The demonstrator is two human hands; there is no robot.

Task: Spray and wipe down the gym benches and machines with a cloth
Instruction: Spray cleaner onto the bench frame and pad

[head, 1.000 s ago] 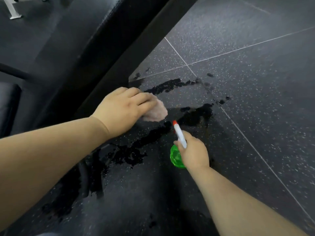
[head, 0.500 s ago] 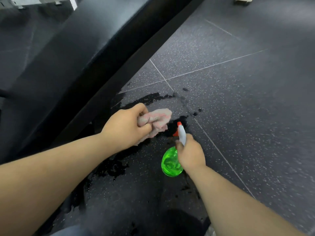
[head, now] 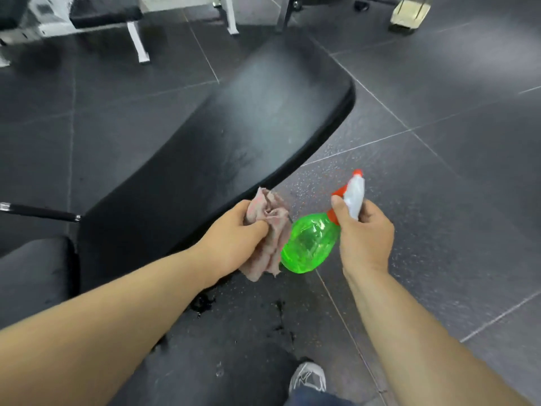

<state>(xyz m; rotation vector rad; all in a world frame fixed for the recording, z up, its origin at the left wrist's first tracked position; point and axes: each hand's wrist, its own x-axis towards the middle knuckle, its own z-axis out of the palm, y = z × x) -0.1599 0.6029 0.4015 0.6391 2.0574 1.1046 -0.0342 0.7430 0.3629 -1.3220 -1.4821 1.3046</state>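
Left hand (head: 234, 238) clutches crumpled pink cloth (head: 268, 235) beside long black padded gym bench (head: 222, 142). Right hand (head: 363, 238) grips neck of green plastic spray bottle (head: 308, 244), held tilted over speckled floor (head: 424, 186).

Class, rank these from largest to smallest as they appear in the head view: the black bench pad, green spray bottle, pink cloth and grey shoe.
1. black bench pad
2. green spray bottle and pink cloth: too alike to rank, as the cloth is bunched
3. grey shoe, partly hidden

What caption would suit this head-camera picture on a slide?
Gym cleaning: left hand grips a pink cloth, right hand holds a green spray bottle beside a black padded bench.
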